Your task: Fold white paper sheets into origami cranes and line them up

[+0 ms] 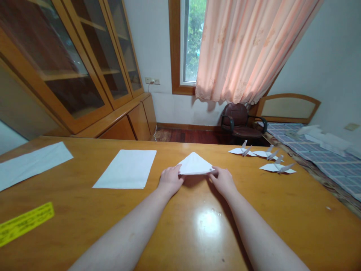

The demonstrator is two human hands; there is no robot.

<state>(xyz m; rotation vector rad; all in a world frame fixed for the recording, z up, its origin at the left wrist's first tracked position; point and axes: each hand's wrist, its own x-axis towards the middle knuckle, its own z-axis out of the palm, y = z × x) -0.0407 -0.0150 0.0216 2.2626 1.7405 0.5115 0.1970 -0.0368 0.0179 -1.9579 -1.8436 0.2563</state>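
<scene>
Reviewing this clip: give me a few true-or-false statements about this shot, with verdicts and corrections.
Both the left hand and the right hand touch the folded paper triangle. True.

The flat white sheet lies to the right of the hands. False: it lies to their left.

Three paper cranes sit on the table. True.

The curtain covers the whole window. False: a strip of window shows beside it.

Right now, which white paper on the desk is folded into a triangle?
The white paper triangle between the left hand and right hand; the sheet beside it lies flat, and the paper cranes stand further right.
</scene>
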